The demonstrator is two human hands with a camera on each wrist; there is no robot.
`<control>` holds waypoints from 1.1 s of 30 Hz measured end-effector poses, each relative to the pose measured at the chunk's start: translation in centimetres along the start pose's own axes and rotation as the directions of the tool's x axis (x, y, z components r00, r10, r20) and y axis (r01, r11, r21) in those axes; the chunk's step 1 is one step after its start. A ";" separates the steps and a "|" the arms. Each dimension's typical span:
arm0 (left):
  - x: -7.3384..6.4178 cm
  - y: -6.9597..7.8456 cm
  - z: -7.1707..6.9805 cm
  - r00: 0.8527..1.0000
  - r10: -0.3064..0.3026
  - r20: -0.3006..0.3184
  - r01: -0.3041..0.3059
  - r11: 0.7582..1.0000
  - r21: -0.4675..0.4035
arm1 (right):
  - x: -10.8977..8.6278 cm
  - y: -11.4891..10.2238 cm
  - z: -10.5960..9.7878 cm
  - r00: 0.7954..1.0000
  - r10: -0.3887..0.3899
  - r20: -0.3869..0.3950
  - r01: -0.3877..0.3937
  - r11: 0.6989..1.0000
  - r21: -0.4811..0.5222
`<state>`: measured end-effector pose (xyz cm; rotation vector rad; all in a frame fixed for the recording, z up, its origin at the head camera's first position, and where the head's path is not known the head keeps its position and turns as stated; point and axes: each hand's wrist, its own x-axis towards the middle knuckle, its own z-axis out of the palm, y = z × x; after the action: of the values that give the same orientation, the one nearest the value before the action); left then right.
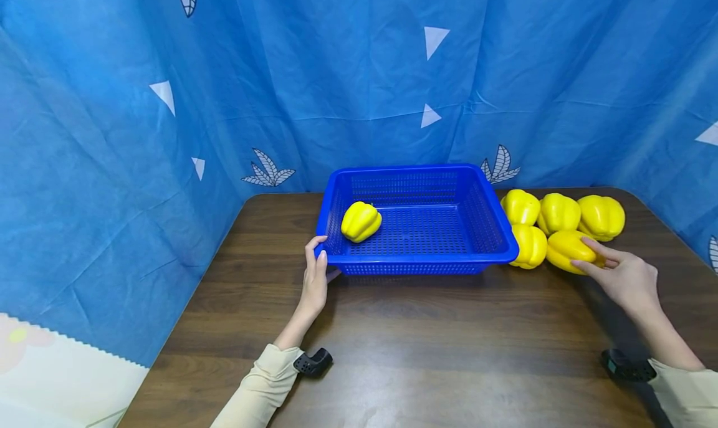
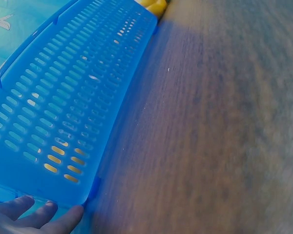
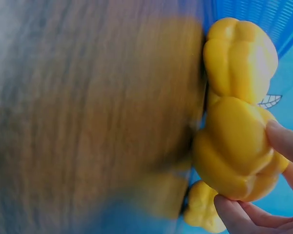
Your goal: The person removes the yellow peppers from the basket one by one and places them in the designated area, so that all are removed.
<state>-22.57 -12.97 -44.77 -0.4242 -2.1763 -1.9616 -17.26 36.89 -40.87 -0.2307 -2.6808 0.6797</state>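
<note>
A blue plastic basket point(image 1: 415, 267) with slotted sides stands on the table. Its near left corner is gripped by my left hand point(image 1: 315, 283), and in the left wrist view the fingertips point(image 2: 63, 222) lie against the end of the basket. Inside, toward the left, rests one yellow bell pepper point(image 1: 361, 222). To the right of the basket my right hand point(image 1: 627, 281) pinches another yellow bell pepper point(image 1: 568, 250) between thumb and fingers. In the right wrist view this bell pepper point(image 3: 234, 141) touches its neighbour point(image 3: 239, 58); whether it is lifted I cannot tell.
Several more yellow bell peppers point(image 1: 560, 213) are grouped beside the basket's right side, near the back edge of the brown wooden table point(image 1: 426, 347). A blue curtain point(image 1: 359, 73) hangs behind and at both sides. Each wrist wears a black band point(image 1: 313, 362).
</note>
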 end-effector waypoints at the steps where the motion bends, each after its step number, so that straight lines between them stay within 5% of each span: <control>1: 0.0 0.0 0.0 1.000 0.000 0.001 0.000 1.000 0.000 | 0.0 0.0 0.0 0.999 -0.038 -0.012 0.038 0.999 -0.011; 6: 0.0 0.0 0.0 1.000 0.004 0.002 -0.004 1.000 0.008 | -0.2 0.0 0.2 0.976 -0.210 -0.053 0.207 0.977 -0.054; 12: 0.2 0.2 0.0 1.000 0.007 -0.016 -0.006 1.000 0.026 | -0.8 -0.2 1.0 0.954 -0.289 -0.083 0.276 0.951 -0.136; 33: -0.1 -0.1 0.0 1.000 -0.001 -0.004 0.001 1.000 0.007 | 0.4 1.0 -0.2 0.972 -0.175 0.154 0.186 0.981 -0.056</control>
<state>-22.53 -13.00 -44.92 -0.4179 -2.1807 -1.9533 -17.49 37.95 -41.13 0.0490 -2.8262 0.5671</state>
